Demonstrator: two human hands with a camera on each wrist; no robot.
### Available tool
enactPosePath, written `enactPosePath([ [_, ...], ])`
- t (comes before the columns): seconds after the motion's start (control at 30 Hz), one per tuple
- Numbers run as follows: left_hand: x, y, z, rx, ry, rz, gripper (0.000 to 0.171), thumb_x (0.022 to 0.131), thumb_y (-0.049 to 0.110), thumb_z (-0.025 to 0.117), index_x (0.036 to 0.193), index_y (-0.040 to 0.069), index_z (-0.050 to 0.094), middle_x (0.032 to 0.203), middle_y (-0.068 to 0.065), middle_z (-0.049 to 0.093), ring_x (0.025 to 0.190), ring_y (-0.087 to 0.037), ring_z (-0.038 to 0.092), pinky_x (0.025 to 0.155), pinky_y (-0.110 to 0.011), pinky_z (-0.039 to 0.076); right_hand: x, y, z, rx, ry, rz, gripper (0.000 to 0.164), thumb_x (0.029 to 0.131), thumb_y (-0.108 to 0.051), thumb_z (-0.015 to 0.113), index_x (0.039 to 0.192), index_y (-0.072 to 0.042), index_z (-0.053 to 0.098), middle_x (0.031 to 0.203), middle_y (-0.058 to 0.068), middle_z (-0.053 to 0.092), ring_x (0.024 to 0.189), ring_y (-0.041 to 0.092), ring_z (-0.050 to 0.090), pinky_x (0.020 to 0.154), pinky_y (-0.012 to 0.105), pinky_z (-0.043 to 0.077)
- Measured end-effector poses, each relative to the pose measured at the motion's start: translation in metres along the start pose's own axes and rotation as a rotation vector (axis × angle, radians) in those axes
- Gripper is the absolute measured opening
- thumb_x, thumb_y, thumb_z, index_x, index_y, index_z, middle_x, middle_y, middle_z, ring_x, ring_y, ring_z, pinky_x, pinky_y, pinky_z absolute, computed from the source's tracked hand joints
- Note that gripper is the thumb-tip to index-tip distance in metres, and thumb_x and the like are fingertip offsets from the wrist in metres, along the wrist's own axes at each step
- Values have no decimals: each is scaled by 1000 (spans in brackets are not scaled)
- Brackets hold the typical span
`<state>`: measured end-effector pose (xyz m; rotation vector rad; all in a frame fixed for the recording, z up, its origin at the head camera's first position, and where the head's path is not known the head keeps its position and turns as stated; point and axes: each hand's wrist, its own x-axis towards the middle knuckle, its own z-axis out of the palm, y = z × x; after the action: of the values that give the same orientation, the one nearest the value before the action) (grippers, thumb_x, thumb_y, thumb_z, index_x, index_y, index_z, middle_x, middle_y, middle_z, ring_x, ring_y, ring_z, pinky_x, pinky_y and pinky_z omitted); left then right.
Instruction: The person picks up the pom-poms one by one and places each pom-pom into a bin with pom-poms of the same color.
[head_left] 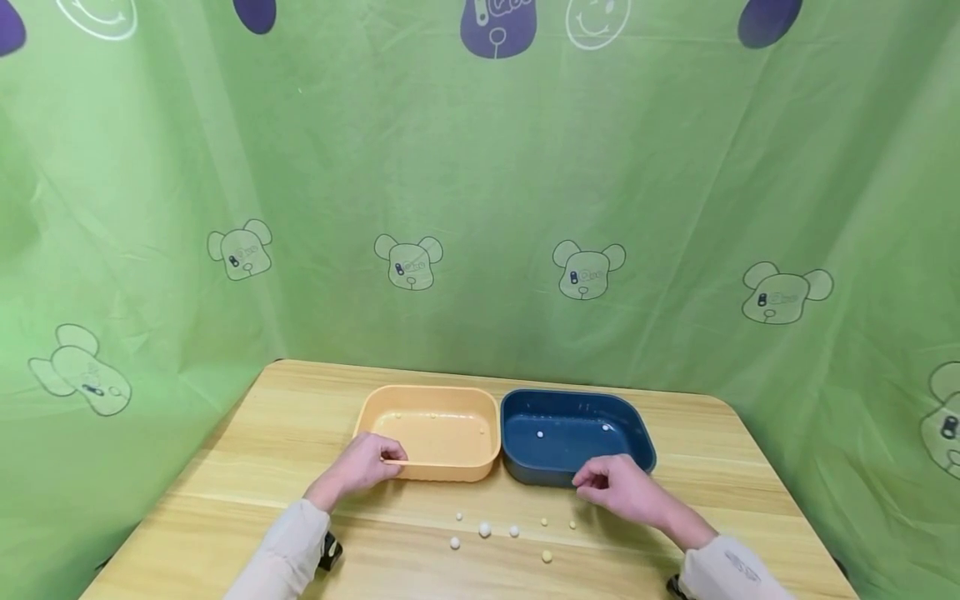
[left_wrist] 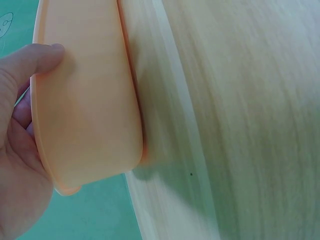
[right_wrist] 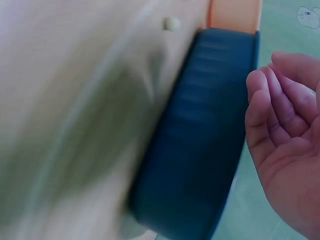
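Note:
My left hand point(head_left: 365, 461) grips the near left corner of an orange plastic tray point(head_left: 450, 472), thumb on the outer wall and fingers over the rim. In the left wrist view the thumb point(left_wrist: 49, 57) lies against that wall point(left_wrist: 95, 115). A few small yellow balls lie inside this tray. Beside it stands a dark blue tray point(head_left: 536, 476) holding two small white balls point(head_left: 540, 434). Close to its near right rim is my right hand point(head_left: 618, 486), with loosely bent fingers and nothing visible in them. In the right wrist view these fingers point(right_wrist: 257, 107) overlap the blue tray's rim.
Several loose balls lie on the wooden table point(head_left: 405, 558) in front of the trays: white ones point(head_left: 485, 528) on the left, yellow ones point(head_left: 547, 556) on the right. A green patterned curtain point(head_left: 480, 167) hangs behind the table and along both sides.

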<state>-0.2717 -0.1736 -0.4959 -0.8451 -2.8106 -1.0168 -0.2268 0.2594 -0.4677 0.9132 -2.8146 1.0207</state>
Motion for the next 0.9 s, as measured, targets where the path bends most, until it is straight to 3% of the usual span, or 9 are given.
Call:
enactPosePath([
  [0.2, 0, 0, 0, 24, 5, 1, 9, 78, 9, 71, 80, 17, 72, 75, 15, 64, 70, -2, 57, 68, -25, 49, -12, 7, 4, 10, -32, -29, 8, 81, -6, 72, 89, -6, 71, 79, -11, 63, 70, 1, 56, 61, 22, 50],
  [0.4, 0, 1, -1, 22, 4, 5, 9, 78, 9, 71, 80, 17, 72, 75, 14, 64, 70, -2, 57, 68, -25, 49, -19, 16, 10, 63, -130, -28, 14, 80, -7, 73, 93, -3, 69, 79, -9, 63, 72, 1, 57, 62, 22, 50],
  [0.9, 1, 0, 0, 20, -7, 9, 9, 78, 8, 70, 80, 16, 72, 75, 13, 65, 70, -2, 58, 68, -24, 50, -17, 21, 23, 35, -240, 26, 16, 77, -8, 74, 91, -12, 69, 78, -9, 60, 72, 4, 54, 62, 21, 47],
])
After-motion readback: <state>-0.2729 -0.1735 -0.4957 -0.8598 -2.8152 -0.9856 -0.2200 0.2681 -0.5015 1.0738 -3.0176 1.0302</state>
